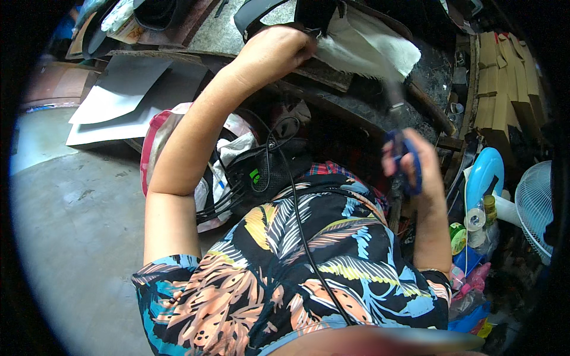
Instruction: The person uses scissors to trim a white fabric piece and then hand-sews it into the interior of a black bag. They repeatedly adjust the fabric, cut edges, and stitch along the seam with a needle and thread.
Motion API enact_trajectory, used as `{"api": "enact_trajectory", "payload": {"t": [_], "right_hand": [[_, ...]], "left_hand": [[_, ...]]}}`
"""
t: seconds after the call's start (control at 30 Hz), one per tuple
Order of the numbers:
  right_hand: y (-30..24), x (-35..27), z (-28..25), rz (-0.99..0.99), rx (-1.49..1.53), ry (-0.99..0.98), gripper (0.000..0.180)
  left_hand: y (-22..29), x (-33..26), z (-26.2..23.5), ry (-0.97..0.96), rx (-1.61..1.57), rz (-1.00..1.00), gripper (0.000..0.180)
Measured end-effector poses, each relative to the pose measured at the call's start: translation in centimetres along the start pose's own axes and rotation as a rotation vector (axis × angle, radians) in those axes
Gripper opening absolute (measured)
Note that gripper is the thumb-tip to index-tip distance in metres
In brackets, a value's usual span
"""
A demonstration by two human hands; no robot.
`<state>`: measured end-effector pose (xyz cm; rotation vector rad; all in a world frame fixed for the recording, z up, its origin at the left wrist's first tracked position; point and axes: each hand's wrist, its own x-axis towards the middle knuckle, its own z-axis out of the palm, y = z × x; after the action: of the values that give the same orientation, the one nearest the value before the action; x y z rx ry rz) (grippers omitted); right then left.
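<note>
A white cloth (371, 47) hangs at the near side of the cluttered table (217, 31), its left end pinched in the curled left hand (285, 50). To its right, the right hand (412, 160) closes round the blue handles of scissors (409, 169), the blades blurred. White sheets (122, 89) lean left above a grey floor (83, 219); cardboard (502, 83) and a fan (534, 202) stand right.

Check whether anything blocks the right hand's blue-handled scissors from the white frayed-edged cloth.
Nothing visible: the blue-handled metal scissors in the right hand point toward the white frayed-edged cloth; blur hides any contact.
</note>
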<state>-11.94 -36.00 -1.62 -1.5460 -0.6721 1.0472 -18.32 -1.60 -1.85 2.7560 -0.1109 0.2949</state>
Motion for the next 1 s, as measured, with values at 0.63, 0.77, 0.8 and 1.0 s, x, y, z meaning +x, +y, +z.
{"api": "enact_trajectory", "payload": {"t": [0.63,0.77,0.8,1.0], "right_hand": [[-1.3,4.7,9.9,0.289,0.482,0.078,0.068],[-1.3,4.0,10.7,0.285,0.429,0.136,0.064],[-1.2,3.9,10.8,0.287,0.457,0.159,0.063],[-0.5,3.7,11.7,0.231,0.583,0.218,0.062]], "left_hand": [[3.4,-1.9,2.0,0.352,0.07,0.227,0.012],[3.9,-2.4,2.1,0.343,0.073,0.249,0.013],[3.9,-2.5,2.1,0.336,0.077,0.251,0.014],[3.5,-2.7,2.2,0.313,0.07,0.274,0.016]]}}
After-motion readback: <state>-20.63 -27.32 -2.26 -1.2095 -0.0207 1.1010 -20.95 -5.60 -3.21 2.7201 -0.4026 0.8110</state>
